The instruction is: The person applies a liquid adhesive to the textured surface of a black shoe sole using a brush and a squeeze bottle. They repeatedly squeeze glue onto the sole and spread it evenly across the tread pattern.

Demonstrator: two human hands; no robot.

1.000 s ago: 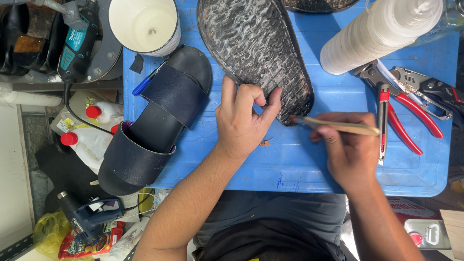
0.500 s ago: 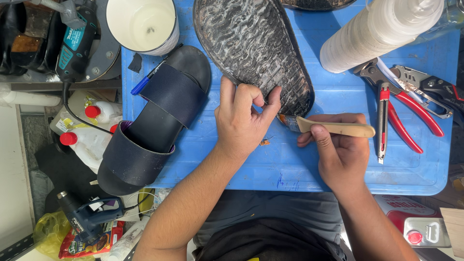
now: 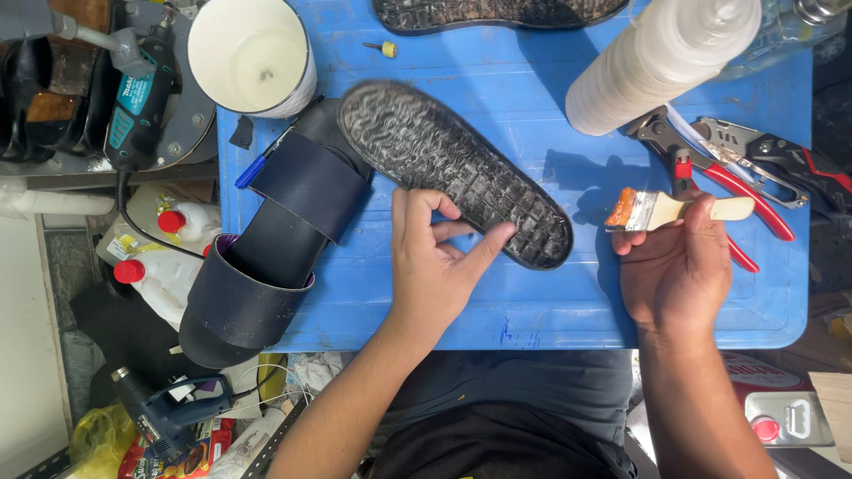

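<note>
Two hands are at work. The left hand (image 3: pixel 435 266) has its grip loose and open, holding nothing; only its first finger touches the near edge of the black sole (image 3: pixel 453 168). Half a second ago it pressed down on that sole, which has since turned to lie slanted on the blue tabletop (image 3: pixel 532 302). The right hand (image 3: pixel 679 266) has its grip closed on one small brush (image 3: pixel 661 209), now lifted off the sole and just right of it. Beyond the brush lie red pliers (image 3: pixel 741 191). Left of the left hand sits one dark sandal (image 3: pixel 266 239). Farther off stand one white cup (image 3: pixel 251 53) and a second sole (image 3: pixel 497 12).
</note>
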